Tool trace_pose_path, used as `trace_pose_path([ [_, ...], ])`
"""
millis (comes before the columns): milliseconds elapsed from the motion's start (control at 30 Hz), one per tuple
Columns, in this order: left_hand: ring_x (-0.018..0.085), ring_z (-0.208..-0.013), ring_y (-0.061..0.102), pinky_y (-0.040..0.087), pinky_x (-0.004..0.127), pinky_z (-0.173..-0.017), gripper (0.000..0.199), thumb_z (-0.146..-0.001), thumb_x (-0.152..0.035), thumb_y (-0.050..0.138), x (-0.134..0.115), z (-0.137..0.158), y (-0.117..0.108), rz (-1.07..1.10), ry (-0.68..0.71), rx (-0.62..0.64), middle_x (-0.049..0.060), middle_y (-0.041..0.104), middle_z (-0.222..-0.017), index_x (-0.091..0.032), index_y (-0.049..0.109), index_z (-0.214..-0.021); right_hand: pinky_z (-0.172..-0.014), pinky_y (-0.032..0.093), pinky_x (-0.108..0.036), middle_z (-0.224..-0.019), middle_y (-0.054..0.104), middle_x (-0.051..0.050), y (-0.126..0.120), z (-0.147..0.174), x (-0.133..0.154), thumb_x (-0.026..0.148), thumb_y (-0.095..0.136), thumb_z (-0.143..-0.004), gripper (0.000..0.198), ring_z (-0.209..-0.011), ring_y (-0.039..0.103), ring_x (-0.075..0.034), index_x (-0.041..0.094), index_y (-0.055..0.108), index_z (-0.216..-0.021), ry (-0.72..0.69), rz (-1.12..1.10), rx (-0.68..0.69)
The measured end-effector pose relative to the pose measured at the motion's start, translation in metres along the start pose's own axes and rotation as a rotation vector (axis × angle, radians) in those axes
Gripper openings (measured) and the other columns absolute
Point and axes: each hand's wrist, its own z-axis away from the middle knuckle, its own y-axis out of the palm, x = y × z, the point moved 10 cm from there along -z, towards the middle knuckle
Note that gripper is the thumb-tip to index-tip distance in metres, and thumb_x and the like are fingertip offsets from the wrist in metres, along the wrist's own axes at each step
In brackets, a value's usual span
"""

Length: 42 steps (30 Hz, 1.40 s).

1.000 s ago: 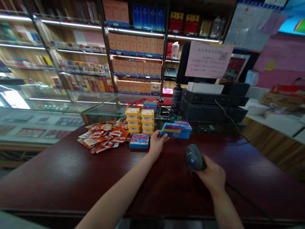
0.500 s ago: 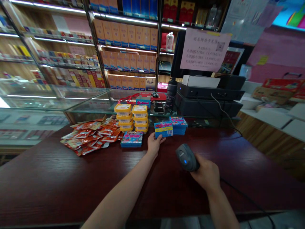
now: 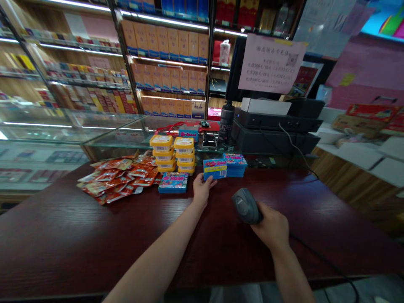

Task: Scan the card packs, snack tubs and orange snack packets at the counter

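- Left grip point(image 3: 201, 190): grasps blue packet point(image 3: 214, 167) at its lower-left corner; barcode point(image 3: 223, 173) exposed.
- Right grip point(image 3: 273, 225): grasps scanner point(image 3: 245, 205).
- Blue stack point(image 3: 235, 166): on surface point(image 3: 221, 248), beyond and right of left grip.

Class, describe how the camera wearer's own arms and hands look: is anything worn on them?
Both the left hand and the right hand are ungloved. The left forearm and right forearm are bare, with no sleeve, watch or bracelet visible. Fine details, such as nails, are too small to judge.
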Motion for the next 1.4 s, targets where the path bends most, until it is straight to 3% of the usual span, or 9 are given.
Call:
trace_pose_path([
  [200, 0.014, -0.075, 0.062, 0.056, 0.032, -0.072, 0.031, -0.073, -0.040, 0.069, -0.058, -0.006, 0.017, -0.223, 0.234, -0.048, 0.001, 0.063, -0.083, -0.016, 0.055, -0.087, -0.059, 0.036, -0.026, -0.081, 0.072, -0.005, -0.004, -0.001, -0.011, 0.026, 0.056, -0.074, 0.037, -0.069, 0.066, -0.021, 0.020, 0.064, -0.110, 0.112, -0.021, -0.070],
  [367, 0.017, -0.078, 0.058, 0.049, 0.031, -0.074, 0.016, -0.081, -0.032, 0.062, -0.132, -0.011, 0.066, -0.795, 0.686, -0.076, 0.003, 0.062, -0.083, -0.018, 0.060, -0.088, -0.061, 0.040, -0.027, -0.082, 0.073, -0.007, -0.011, -0.001, -0.017, 0.031, 0.053, -0.079, 0.040, -0.070, 0.067, -0.023, 0.019, 0.062, -0.116, 0.181, -0.074, -0.133],
  [467, 0.020, -0.091, 0.056, 0.045, 0.034, -0.082, 0.013, -0.083, -0.025, 0.059, -0.137, -0.008, 0.121, -1.135, 0.951, 0.166, 0.006, 0.063, -0.093, -0.020, 0.064, -0.094, -0.062, 0.041, -0.027, -0.082, 0.073, -0.007, -0.011, -0.001, -0.017, 0.028, 0.051, -0.079, 0.038, -0.072, 0.067, -0.022, 0.018, 0.063, -0.114, 0.178, -0.079, -0.132],
  [600, 0.021, -0.090, 0.054, 0.042, 0.034, -0.079, 0.017, -0.087, -0.023, 0.053, -0.094, 0.001, 0.168, -1.412, 1.090, 0.511, 0.007, 0.063, -0.096, -0.023, 0.066, -0.098, -0.063, 0.042, -0.026, -0.082, 0.073, -0.006, -0.011, -0.002, -0.016, 0.023, 0.051, -0.076, 0.038, -0.072, 0.067, -0.022, 0.019, 0.063, -0.112, 0.167, -0.088, -0.128],
  [733, 0.020, -0.088, 0.053, 0.042, 0.033, -0.077, 0.015, -0.087, -0.019, 0.053, -0.055, 0.001, 0.182, -1.422, 1.071, 0.637, 0.008, 0.062, -0.091, -0.022, 0.068, -0.089, -0.064, 0.043, -0.027, -0.085, 0.073, -0.007, -0.011, -0.002, -0.015, 0.022, 0.052, -0.076, 0.038, -0.074, 0.068, -0.023, 0.018, 0.063, -0.112, 0.173, -0.082, -0.123],
  [867, 0.023, -0.099, 0.053, 0.043, 0.036, -0.085, 0.018, -0.080, -0.020, 0.065, -0.036, -0.010, 0.173, -1.405, 0.966, 0.641, 0.008, 0.063, -0.099, -0.023, 0.069, -0.097, -0.064, 0.043, -0.028, -0.088, 0.073, -0.007, -0.009, -0.002, -0.016, 0.022, 0.052, -0.076, 0.040, -0.076, 0.069, -0.023, 0.019, 0.062, -0.114, 0.174, -0.088, -0.098],
  [1067, 0.021, -0.095, 0.056, 0.046, 0.039, -0.087, 0.017, -0.076, -0.021, 0.069, -0.053, -0.039, 0.116, -1.154, 0.718, 0.231, 0.007, 0.060, -0.099, -0.020, 0.070, -0.093, -0.063, 0.042, -0.028, -0.086, 0.073, -0.007, -0.010, -0.002, -0.017, 0.024, 0.050, -0.076, 0.038, -0.075, 0.068, -0.023, 0.019, 0.063, -0.112, 0.155, -0.112, -0.117],
  [1200, 0.017, -0.080, 0.057, 0.048, 0.031, -0.074, 0.004, -0.075, -0.020, 0.069, -0.049, -0.046, 0.109, -1.061, 0.640, 0.196, 0.003, 0.056, -0.084, -0.017, 0.069, -0.078, -0.063, 0.041, -0.027, -0.086, 0.073, -0.006, -0.011, -0.002, -0.017, 0.024, 0.050, -0.076, 0.037, -0.075, 0.068, -0.023, 0.020, 0.064, -0.110, 0.147, -0.109, -0.134],
  [1400, 0.017, -0.080, 0.054, 0.046, 0.031, -0.074, 0.003, -0.074, -0.017, 0.069, -0.047, -0.048, 0.116, -1.101, 0.631, 0.169, 0.003, 0.052, -0.083, -0.017, 0.066, -0.075, -0.063, 0.041, -0.027, -0.090, 0.073, -0.005, -0.011, -0.003, -0.015, 0.022, 0.051, -0.075, 0.036, -0.077, 0.068, -0.022, 0.020, 0.064, -0.109, 0.140, -0.105, -0.118],
])
